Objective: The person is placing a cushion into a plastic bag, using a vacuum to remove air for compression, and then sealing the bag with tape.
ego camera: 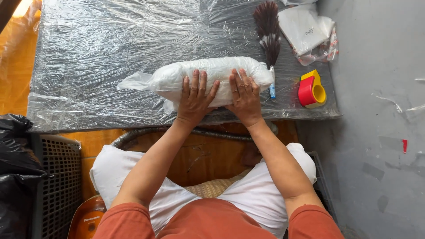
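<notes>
Both hands lie flat, fingers spread, on a white plastic-wrapped bundle (212, 77) at the centre of the frame, pressing rather than clenching. The left hand (195, 99) covers its middle; the right hand (244, 98) sits toward its right end. The bundle's long axis runs left to right across the film-covered counter (88, 57), with a loose bag tail trailing off to the left. A feather duster (269, 35) touches its right end, and a red-and-yellow tape dispenser (312, 89) lies further right.
</notes>
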